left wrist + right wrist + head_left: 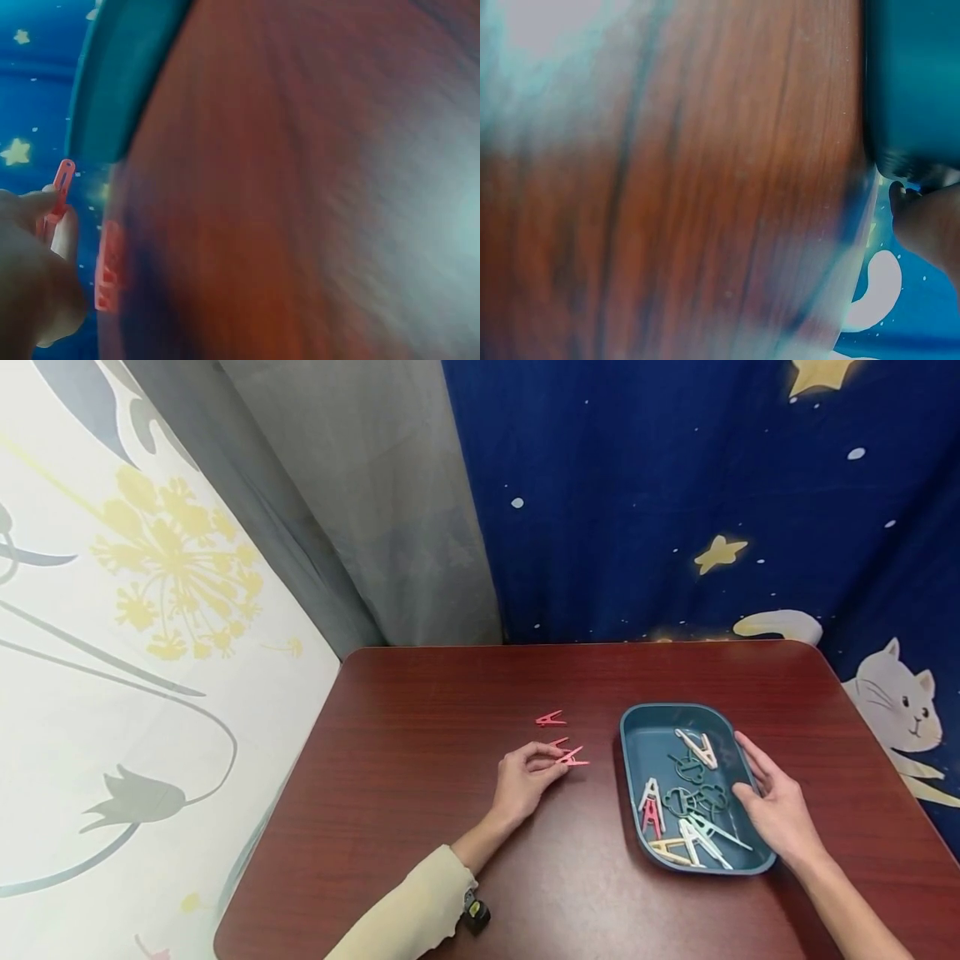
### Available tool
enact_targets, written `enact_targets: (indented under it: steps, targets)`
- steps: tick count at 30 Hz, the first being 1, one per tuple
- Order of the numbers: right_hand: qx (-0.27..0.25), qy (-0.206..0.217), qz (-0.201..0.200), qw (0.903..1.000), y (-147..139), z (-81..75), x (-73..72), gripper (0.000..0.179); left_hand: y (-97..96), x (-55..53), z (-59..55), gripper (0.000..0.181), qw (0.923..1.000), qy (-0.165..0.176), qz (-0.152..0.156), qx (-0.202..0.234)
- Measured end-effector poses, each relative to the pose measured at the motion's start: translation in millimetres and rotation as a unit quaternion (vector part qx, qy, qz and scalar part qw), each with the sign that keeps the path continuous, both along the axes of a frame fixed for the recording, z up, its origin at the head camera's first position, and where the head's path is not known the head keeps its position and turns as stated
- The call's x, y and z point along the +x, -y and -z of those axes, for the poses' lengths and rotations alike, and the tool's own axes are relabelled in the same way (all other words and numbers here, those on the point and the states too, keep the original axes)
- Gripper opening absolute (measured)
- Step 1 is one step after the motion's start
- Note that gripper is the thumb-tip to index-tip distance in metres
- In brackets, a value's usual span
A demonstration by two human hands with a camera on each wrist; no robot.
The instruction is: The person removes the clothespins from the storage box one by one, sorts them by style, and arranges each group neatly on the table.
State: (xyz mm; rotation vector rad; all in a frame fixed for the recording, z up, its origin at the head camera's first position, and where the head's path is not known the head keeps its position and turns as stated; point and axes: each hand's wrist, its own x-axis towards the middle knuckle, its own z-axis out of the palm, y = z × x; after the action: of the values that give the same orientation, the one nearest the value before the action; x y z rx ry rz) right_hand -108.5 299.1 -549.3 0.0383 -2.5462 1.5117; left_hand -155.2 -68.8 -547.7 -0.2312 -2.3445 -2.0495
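My left hand (pixel 521 783) pinches a pink clothespin (pixel 573 760) between thumb and fingers, over the middle of the table. Just behind it another pink clothespin (pixel 558 742) is partly hidden by the fingers, and a third pink clothespin (pixel 551 719) lies a little farther back. On the right stands a dark blue tray (pixel 627 768), its side wall gripped by my right hand (pixel 780 817), thumb at the rim and fingers along the outside. In the left wrist view the pinched clothespin (pixel 64 180) points up toward the tray (pixel 120 82).
Inside the tray lie white clothespins (pixel 697 749), a red clothespin (pixel 651 818), a yellow clothespin (pixel 670 852), a mint clothespin (pixel 718 832) and green looped pieces (pixel 709 797). The reddish-brown table (pixel 420 718) meets curtains (pixel 600 527) at the back and a patterned covering (pixel 150 710) at left.
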Motion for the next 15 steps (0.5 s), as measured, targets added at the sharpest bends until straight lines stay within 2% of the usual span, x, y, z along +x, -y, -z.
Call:
enact_targets:
  steps: [4,8,15]
  targets:
    - [0.002,0.004,0.0,1.0,-1,0.4,0.0,0.073,6.9,2.6,9.7,0.015,0.9994,0.0,0.005,-0.034]
    - [-0.003,0.001,-0.003,1.0,-1,0.8,0.2,0.073,11.5,4.3,18.4,0.014,0.9952,-0.005,0.001,-0.098]
    - [-0.001,-0.002,-0.003,1.0,-1,1.3,-0.5,0.074,15.6,4.4,26.0,0.015,0.9803,-0.078,0.004,-0.181]
